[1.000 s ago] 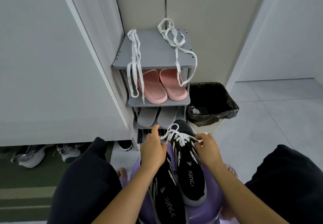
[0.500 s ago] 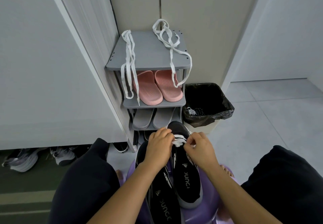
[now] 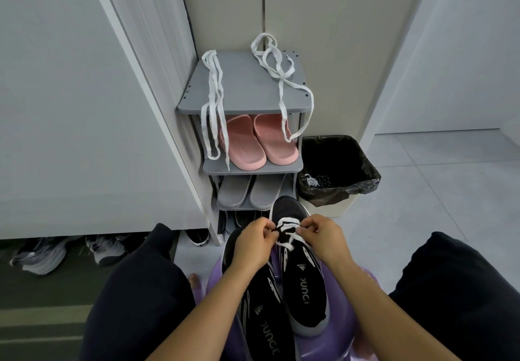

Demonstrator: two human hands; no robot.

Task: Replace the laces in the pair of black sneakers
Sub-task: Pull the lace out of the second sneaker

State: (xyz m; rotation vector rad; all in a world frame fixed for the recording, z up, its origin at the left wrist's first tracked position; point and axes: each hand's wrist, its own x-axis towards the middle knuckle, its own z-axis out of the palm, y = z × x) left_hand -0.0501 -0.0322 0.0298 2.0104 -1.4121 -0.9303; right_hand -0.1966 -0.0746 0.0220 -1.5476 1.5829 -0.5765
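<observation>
Head cam: left hand (image 3: 253,243) and right hand (image 3: 323,236) pinched the floppy lace (image 3: 287,223) on the sneaker (image 3: 305,290); tips looked easiest to grab.

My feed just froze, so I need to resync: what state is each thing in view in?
left hand: pinching the white lace.
right hand: pinching the white lace.
white lace: threaded across the right sneaker.
right sneaker: laced in white, lying on the purple stool.
left sneaker: beside it, lacing hidden.
left loose lace: draped over the rack top, hanging.
right loose lace: same.
bin: open, lined, scraps inside.
</observation>
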